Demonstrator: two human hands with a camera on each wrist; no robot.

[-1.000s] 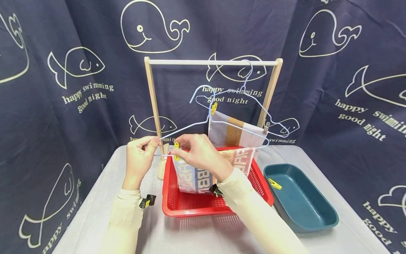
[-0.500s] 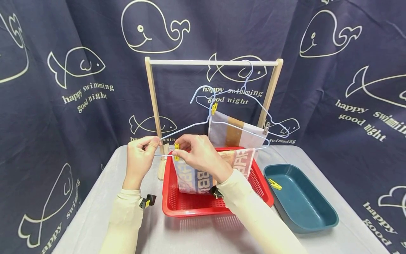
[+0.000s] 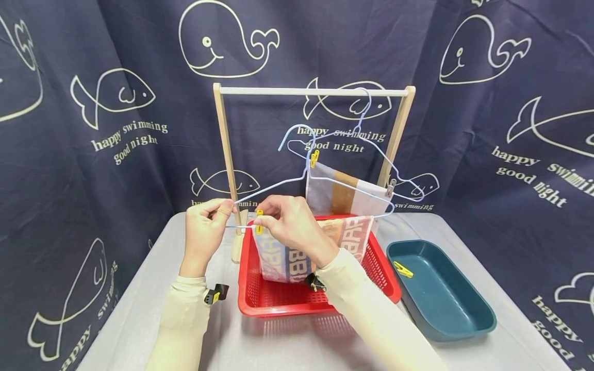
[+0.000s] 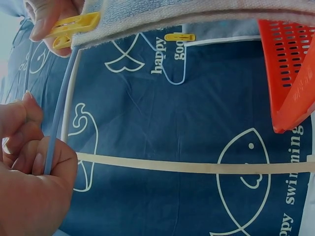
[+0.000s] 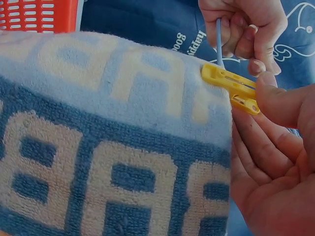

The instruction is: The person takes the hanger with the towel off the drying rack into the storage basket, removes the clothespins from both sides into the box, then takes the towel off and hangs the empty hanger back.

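Hanger (image 4: 60, 105), blue: nine-o'clock end gripped in curled fingers of left hand (image 3: 204, 232). Towel (image 3: 283, 260), lettered: hung from hanger's lower bar. Clip (image 5: 224, 78), yellow: towel's ten-o'clock corner, pinched by thumb and fingers of right hand (image 3: 297, 224). Basket (image 3: 287, 311), red: hanger's six o'clock.

Your head view is looking forward and down over the counter (image 3: 139, 304); both wrist views are sharing one yellow clip (image 5: 224, 77) closely.
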